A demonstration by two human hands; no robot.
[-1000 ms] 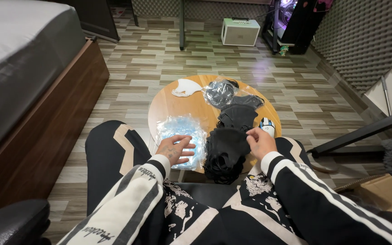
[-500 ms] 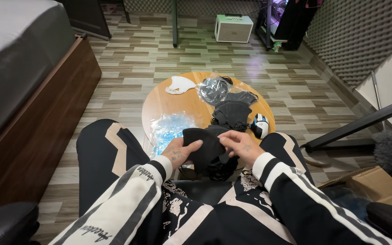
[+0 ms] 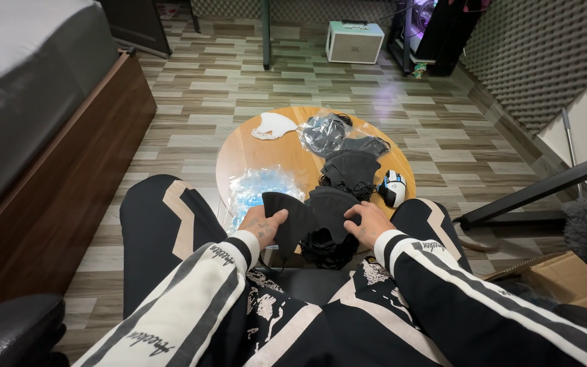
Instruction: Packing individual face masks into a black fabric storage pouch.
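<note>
Sorting: a seated person handles black masks over a small round worktop (image 3: 239, 153) set between the knees.
Left hand: left hand (image 3: 261, 228) at about 7 o'clock of the worktop, fingers closed on one black mask (image 3: 287, 212), thumb on top, the mask lifted a little and fanned toward 12 o'clock.
Right hand: right hand (image 3: 368, 223) at about 5 o'clock, fingers curled down on a second mask (image 3: 327, 207); its grip looks pressed together on the fabric, though the fingertips are partly hidden.
Masks in hand: the two overlap at their inner edges, touching, just above a dark heap (image 3: 321, 248) at 6 o'clock.
Pile: more black masks in a stack (image 3: 351, 170) near the worktop centre, toward 3 o'clock.
Bags: a clear bag (image 3: 324, 132) with dark contents at 12 o'clock; a bluish plastic wrap (image 3: 256, 187) at 8 o'clock, just beside the left hand.
Other things: a white mask (image 3: 273, 126) at 11 o'clock, apart from the rest; a white and black mouse (image 3: 392, 188) at 4 o'clock on the rim.
Step in hand: judged from the holds, one mask is being parted from another.
Next move calls for: probably a clean pull apart, each hand keeping its own mask, with care that ear loops do not snag the heap below.
Around: bed (image 3: 28, 102) at 9 o'clock, cardboard box (image 3: 565, 278) at 4 o'clock on the floor.
</note>
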